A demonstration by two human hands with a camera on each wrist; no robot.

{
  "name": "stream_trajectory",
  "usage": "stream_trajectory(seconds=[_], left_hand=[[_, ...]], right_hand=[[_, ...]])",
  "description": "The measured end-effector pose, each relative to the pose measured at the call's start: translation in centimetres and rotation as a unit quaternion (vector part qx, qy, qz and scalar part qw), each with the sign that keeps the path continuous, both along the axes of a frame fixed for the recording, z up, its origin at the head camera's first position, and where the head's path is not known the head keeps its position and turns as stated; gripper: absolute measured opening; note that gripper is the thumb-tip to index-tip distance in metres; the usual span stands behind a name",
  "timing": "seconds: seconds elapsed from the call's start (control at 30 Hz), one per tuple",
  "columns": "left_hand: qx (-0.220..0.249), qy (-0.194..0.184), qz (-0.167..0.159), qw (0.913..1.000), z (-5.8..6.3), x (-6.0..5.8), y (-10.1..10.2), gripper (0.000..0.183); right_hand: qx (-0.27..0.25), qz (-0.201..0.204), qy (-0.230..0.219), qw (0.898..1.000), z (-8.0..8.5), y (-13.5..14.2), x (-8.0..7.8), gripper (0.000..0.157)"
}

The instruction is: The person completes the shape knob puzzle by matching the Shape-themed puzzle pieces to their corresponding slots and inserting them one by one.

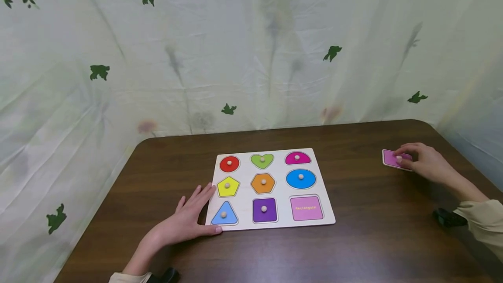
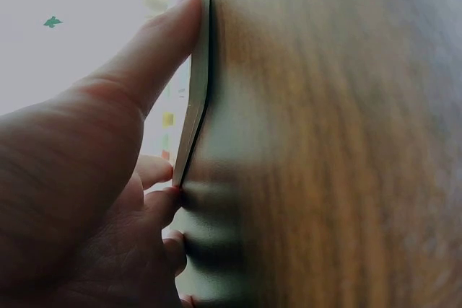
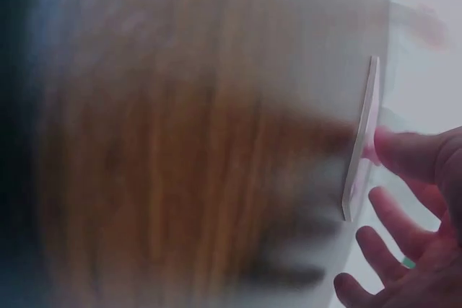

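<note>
A white shape-puzzle board [image 1: 244, 204] lies flat on the table. My left hand [image 1: 187, 219] rests at its left side, fingers extended along the edge and thumb on the near left corner; the left wrist view shows the thumb [image 2: 155, 48] against the board's edge. Far to the right, my right hand [image 1: 428, 163] pinches the small knob of a pink rectangular puzzle piece [image 1: 388, 158] between thumb and finger. In the right wrist view that piece [image 3: 360, 142] appears edge-on, low by the tabletop; whether it touches is unclear. A pink recess [image 1: 306, 214] on the board reads "Rectangular".
Other knobbed pieces sit in the board, among them a purple square [image 1: 259, 217], a blue oval [image 1: 292, 182] and a red circle [image 1: 225, 167]. The brown wooden table [image 1: 361, 239] ends at a pale curtain [image 1: 235, 56] with leaf prints behind it.
</note>
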State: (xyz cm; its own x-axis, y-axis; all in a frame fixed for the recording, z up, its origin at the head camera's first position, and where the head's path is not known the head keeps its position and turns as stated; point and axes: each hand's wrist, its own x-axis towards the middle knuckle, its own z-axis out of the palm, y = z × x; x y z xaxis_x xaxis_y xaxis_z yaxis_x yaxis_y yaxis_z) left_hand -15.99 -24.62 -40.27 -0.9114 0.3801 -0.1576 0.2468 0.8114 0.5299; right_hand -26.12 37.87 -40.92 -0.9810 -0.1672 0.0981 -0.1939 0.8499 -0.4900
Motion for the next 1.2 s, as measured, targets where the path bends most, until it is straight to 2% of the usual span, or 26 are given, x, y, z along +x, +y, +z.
stream_trajectory(seconds=[0.3,0.6,0.73,1.07,1.2], left_hand=[[-0.001,0.0,0.001,1.0,0.1,0.0,0.0,0.109],[0.006,-0.004,-0.003,1.0,0.2,0.1,0.0,0.107],[0.002,-0.006,-0.003,1.0,0.2,0.0,0.0,0.108],[0.0,-0.006,0.0,1.0,0.2,0.0,0.1,0.109],[0.001,-0.006,0.001,1.0,0.2,0.0,0.1,0.109]], right_hand=[[0.001,-0.01,-0.012,1.0,-0.1,0.1,-0.1,0.031],[0.03,-0.042,-0.013,0.999,0.3,-0.1,-0.4,0.031],[0.039,-0.032,-0.004,0.999,0.2,-0.1,-0.5,0.029],[0.04,0.009,0.073,0.996,0.7,-0.6,-0.2,0.016],[0.027,0.024,0.077,0.996,0.7,-1.5,0.3,0.014]])
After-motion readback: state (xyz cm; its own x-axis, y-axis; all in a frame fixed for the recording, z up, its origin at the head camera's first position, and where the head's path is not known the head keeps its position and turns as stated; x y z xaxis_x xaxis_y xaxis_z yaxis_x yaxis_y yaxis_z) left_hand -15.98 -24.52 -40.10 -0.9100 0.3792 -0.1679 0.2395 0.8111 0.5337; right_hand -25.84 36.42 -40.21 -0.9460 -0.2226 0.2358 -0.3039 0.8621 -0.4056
